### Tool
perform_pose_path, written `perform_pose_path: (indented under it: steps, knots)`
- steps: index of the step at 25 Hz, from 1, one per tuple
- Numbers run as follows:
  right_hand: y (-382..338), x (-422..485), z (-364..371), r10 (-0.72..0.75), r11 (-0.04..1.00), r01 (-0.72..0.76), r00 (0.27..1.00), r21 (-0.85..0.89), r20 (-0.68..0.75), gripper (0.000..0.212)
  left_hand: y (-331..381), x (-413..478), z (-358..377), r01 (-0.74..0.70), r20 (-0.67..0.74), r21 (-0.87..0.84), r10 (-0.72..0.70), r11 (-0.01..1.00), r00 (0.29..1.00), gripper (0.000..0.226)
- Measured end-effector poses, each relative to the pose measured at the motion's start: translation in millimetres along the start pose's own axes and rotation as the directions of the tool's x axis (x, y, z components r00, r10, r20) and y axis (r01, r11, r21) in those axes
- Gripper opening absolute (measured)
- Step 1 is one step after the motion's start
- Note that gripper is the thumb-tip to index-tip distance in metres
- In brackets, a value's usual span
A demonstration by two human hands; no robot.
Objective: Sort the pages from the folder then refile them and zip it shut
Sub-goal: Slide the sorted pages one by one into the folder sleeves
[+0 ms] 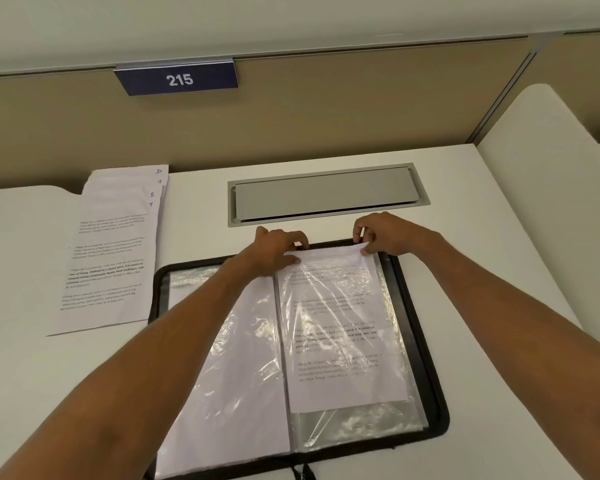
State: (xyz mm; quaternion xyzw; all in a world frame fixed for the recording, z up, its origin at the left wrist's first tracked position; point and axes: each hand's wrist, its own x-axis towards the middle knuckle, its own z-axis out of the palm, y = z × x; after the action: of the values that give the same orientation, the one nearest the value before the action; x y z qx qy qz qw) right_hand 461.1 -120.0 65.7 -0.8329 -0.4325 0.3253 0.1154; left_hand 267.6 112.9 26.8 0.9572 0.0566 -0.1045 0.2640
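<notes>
A black zip folder (426,341) lies open on the white desk, its clear plastic sleeves showing. A printed page (340,341) sits partway inside the right-hand sleeve (354,427), its lower edge short of the sleeve's bottom. My left hand (278,251) presses on the top edge of the sleeve near the spine. At the page's top right corner, my right hand (378,233) pinches the sleeve and page. The left-hand sleeve (236,375) holds a blank-looking sheet. A fanned stack of numbered pages (111,251) lies left of the folder, marked 7 to 10 at the corners.
A grey cable hatch (326,194) is set into the desk just behind the folder. A beige partition with a sign reading 215 (178,79) stands at the back. A white side panel (551,188) rises on the right.
</notes>
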Motion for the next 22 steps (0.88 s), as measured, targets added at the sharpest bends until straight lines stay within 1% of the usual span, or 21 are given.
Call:
perform_pose_path:
  steps: [2, 5, 8, 12, 14, 17, 19, 22]
  knots:
    - [0.1, -1.9, -1.0, 0.014, 0.999, -0.015, 0.999, 0.028, 0.045, 0.021, -0.2, -1.6, 2.8, -0.034, 0.015, 0.014, 0.034, 0.999, 0.999, 0.017]
    - [0.2, -3.1, 3.9, -0.018, 1.0, 0.019, 0.998, -0.006, 0.058, 0.024, 3.2, -3.3, 3.5, -0.073, 0.004, 0.063, 0.073, 0.995, 0.997, 0.017]
    - [-2.8, -3.7, 5.1, -0.051, 0.997, 0.055, 0.996, -0.056, 0.067, 0.011, 6.2, -1.8, 6.4, -0.076, -0.003, 0.057, 0.077, 0.995, 0.997, 0.012]
    - [-7.6, -5.4, 6.9, -0.044, 0.997, 0.05, 0.992, -0.05, 0.115, 0.018, 10.8, -1.7, 7.5, -0.073, 0.055, 0.081, 0.069, 0.994, 0.996, 0.016]
    - [-8.0, -5.6, 9.0, -0.04, 0.996, 0.045, 0.997, -0.076, 0.065, 0.018, 12.8, -2.8, 6.7, -0.082, 0.068, 0.086, 0.076, 0.993, 0.995, 0.017]
    - [-9.9, -7.7, 10.7, -0.066, 0.985, 0.055, 0.996, -0.166, -0.058, 0.01, 14.0, -4.8, 10.4, -0.091, 0.024, 0.063, 0.09, 0.994, 0.996, 0.01]
    - [-11.1, -10.0, 10.3, -0.05, 0.983, 0.045, 0.998, -0.177, -0.026, 0.01, 16.9, -4.9, 13.0, -0.073, 0.024, 0.041, 0.072, 0.997, 0.997, 0.004]
    - [-12.9, -12.5, 10.4, -0.005, 0.993, 0.008, 1.0, -0.118, 0.029, 0.009, 23.2, -3.6, 13.7, -0.049, 0.061, 0.022, 0.048, 0.999, 0.997, 0.006]
